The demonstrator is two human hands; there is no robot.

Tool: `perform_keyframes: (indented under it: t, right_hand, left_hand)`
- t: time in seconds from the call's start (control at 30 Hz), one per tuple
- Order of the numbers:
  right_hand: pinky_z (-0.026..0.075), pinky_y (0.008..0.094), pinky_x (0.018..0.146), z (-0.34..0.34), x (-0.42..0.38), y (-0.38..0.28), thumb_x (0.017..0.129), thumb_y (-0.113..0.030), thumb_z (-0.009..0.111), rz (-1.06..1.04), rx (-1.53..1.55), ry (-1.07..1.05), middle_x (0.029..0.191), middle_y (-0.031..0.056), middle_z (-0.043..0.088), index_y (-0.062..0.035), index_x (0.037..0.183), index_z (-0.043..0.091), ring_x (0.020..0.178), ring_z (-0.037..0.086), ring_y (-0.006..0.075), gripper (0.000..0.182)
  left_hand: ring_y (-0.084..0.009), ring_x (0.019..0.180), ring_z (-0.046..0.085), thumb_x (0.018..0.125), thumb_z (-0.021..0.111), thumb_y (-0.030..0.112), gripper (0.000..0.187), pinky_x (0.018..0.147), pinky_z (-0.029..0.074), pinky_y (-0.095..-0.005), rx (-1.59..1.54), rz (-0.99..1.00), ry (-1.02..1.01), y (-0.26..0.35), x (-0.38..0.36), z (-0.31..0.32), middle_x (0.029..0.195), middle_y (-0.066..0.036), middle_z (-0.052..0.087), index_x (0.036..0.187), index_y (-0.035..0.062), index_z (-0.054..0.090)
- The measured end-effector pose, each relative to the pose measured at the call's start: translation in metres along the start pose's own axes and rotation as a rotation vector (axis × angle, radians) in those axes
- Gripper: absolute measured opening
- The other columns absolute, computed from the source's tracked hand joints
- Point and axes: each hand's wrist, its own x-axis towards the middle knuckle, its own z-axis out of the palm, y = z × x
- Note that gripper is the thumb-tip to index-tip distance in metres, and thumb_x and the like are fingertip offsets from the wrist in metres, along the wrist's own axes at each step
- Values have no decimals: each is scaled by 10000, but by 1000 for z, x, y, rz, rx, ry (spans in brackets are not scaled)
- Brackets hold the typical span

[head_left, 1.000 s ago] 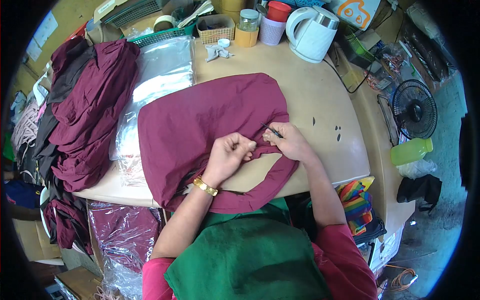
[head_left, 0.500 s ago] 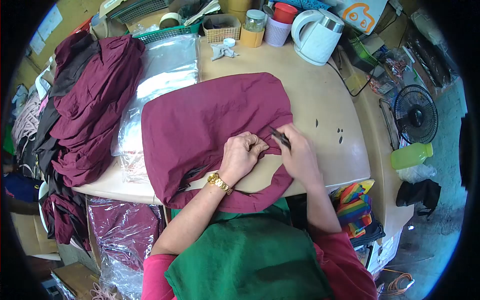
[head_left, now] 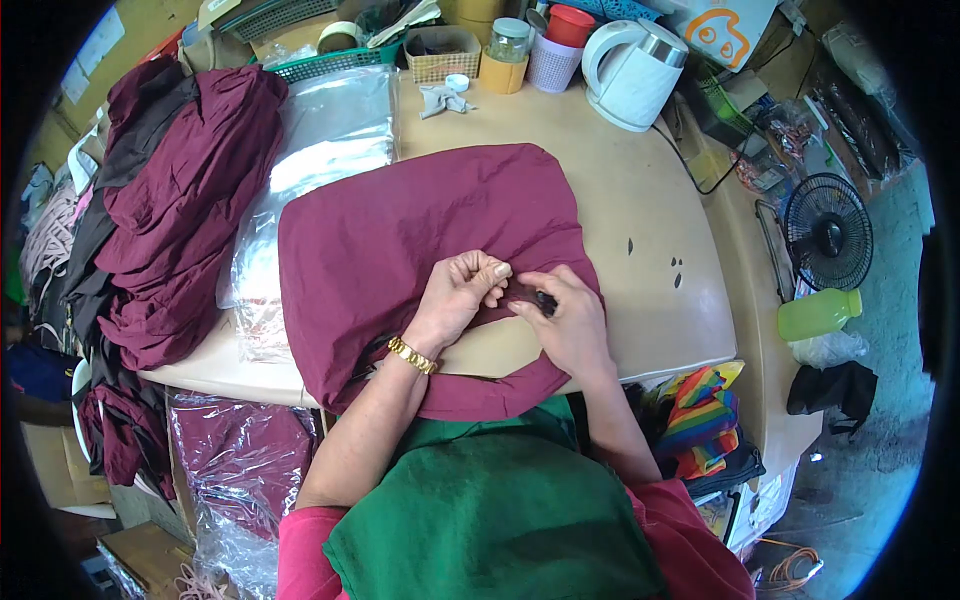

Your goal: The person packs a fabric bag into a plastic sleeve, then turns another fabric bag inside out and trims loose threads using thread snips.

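Observation:
A maroon cloth bag lies on the tan table in front of me, its strap looping toward my body. My left hand, with a gold watch on the wrist, pinches at the bag's edge near the strap opening; what is between its fingertips is too small to make out. Close on its right, my right hand is closed round a small dark tool, mostly hidden in the palm. Its thumb and forefinger reach to the same edge of the cloth.
Maroon and black cloth is heaped at left, beside clear plastic sleeves. A white kettle, a glass jar and baskets line the back. At right are a black fan and a green bottle.
The dark tool has turned down into my right palm, and that hand has moved left and down toward the left fingertips. My left hand has shifted slightly left and up.

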Motion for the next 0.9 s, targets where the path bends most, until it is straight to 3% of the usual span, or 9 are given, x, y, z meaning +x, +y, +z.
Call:
perform_keyframes:
  t: [0.07,0.2,0.3,0.4,0.53,0.6,0.77,0.87,0.9]
  right_hand:
    - [485,402,653,15,2,8,801,-90,739,-24,-4,-68,852,114,613,-26,967,687,734,627,328,186]
    - [478,388,630,24,9,18,791,-60,740,-55,80,26,799,131,609,4,864,639,705,624,329,140]
    - [470,374,623,27,8,22,806,-13,710,20,123,51,788,142,612,16,847,609,675,615,307,113]
    - [469,365,628,29,8,27,817,15,685,57,183,110,781,140,603,21,850,598,673,608,293,94]
    - [468,354,634,26,10,25,804,47,662,30,201,175,768,125,569,25,852,583,688,599,280,95]
    - [468,354,635,30,10,25,791,52,661,-12,185,179,773,123,566,24,854,584,691,597,282,103]
    - [472,371,645,33,9,20,757,64,652,-94,161,174,782,130,569,16,864,596,714,606,301,130]
    - [488,393,655,15,6,0,795,3,670,-16,54,111,862,121,587,-10,927,633,745,623,321,138]
    - [497,400,660,8,6,-9,812,-40,681,-40,-11,188,913,109,589,-34,966,649,759,630,320,158]
  left_hand:
    - [-40,628,549,952,666,151,150,578,456,-189,-97,0,-6,0,0,-4,750,-2,645,865,29,658]
    - [-28,655,551,951,655,108,90,598,455,-175,-338,-19,37,0,-2,-6,782,-2,649,908,30,671]
    - [-4,722,530,874,597,-15,113,626,435,-169,57,141,46,0,-9,4,871,23,616,956,-8,675]
    - [-29,671,549,825,666,-34,91,607,459,-194,518,256,7,9,-13,8,797,0,563,912,-19,688]
    - [-51,682,559,816,743,11,85,633,485,-217,539,229,28,9,-18,15,848,-23,626,893,-12,716]
    - [-91,663,588,775,779,15,85,625,506,-246,617,319,72,7,-19,19,831,-51,648,848,4,738]
    - [-170,658,625,768,764,15,69,610,504,-302,717,425,134,-2,-18,18,786,-99,663,825,4,727]
    - [-199,651,630,791,747,28,45,600,494,-326,796,417,150,0,-17,17,764,-115,663,804,5,710]
    - [-208,646,630,811,736,40,51,596,489,-334,816,410,148,1,-17,17,759,-119,662,795,7,700]
